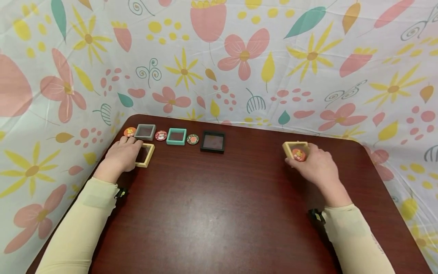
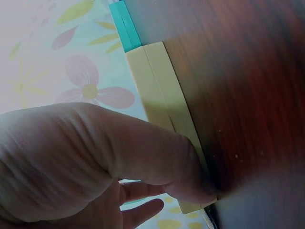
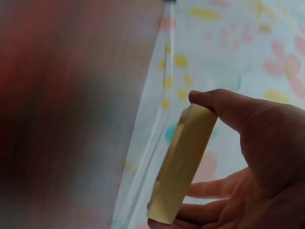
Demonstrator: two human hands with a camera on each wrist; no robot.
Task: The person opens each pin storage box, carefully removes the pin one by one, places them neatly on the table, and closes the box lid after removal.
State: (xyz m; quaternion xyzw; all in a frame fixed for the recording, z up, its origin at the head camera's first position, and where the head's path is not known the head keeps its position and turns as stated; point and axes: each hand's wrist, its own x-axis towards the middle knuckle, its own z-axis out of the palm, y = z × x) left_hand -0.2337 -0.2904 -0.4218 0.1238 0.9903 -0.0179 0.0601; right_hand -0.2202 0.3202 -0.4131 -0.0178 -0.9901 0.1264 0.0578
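At the table's far left, my left hand (image 1: 119, 155) grips a pale yellow square frame (image 1: 149, 155) with a dark see-through middle. Its thumb (image 2: 176, 164) presses the frame's near side in the left wrist view, and part of the frame is hidden under the fingers. Over on the right, my right hand (image 1: 321, 166) holds a second pale yellow frame (image 1: 287, 150), tilted up. An orange round badge (image 1: 299, 154) shows within that frame's outline. In the right wrist view the thumb is on one end of this frame (image 3: 183, 167) and fingertips are at the other.
Along the back edge stand an orange badge (image 1: 129, 132), a grey frame (image 1: 145, 132), a red badge (image 1: 161, 135), a teal frame (image 1: 176, 136), a dark green badge (image 1: 192, 139) and a black frame (image 1: 213, 142). Flowered cloth (image 1: 202, 91) hangs behind the brown table (image 1: 212, 213).
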